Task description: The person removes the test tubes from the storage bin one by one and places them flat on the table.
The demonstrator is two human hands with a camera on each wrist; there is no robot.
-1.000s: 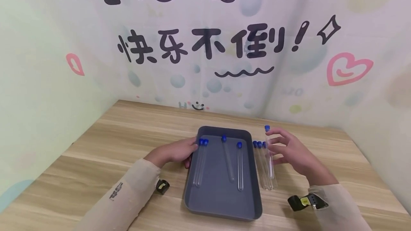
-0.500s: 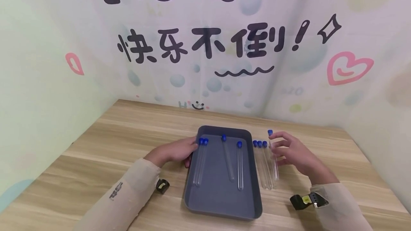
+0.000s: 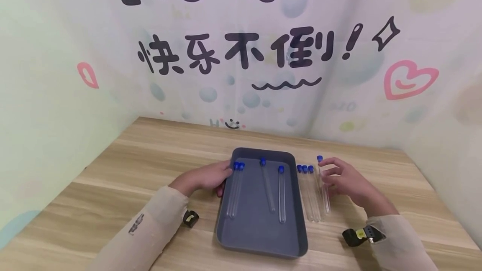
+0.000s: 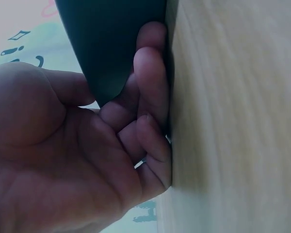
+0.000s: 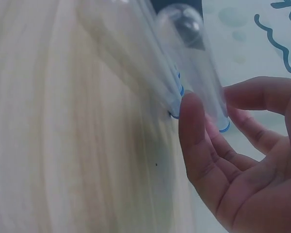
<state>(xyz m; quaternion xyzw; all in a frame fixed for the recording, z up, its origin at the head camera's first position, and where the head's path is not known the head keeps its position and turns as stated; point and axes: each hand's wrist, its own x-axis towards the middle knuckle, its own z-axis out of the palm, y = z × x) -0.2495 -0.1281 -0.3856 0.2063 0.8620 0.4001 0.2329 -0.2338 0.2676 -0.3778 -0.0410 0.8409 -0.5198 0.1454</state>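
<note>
My right hand pinches a clear test tube with a blue cap, just right of a row of similar test tubes on the table. In the right wrist view, thumb and fingers hold the tube near its capped end, and its round bottom faces the camera. My left hand grips the left wall of a dark grey tray. Its thumb lies at the rim; the left wrist view shows fingers curled against the tray's outer side, low by the tabletop. Several blue-capped test tubes lie inside the tray.
The wooden table meets a printed cloth backdrop along its far edge. Pale walls of the same cloth stand at the left and right. A black strap sits at the right wrist, another strap at the left.
My right hand has moved a little to the right and lower with the test tube, away from the row beside the tray. The left hand and the tray stay in place.
</note>
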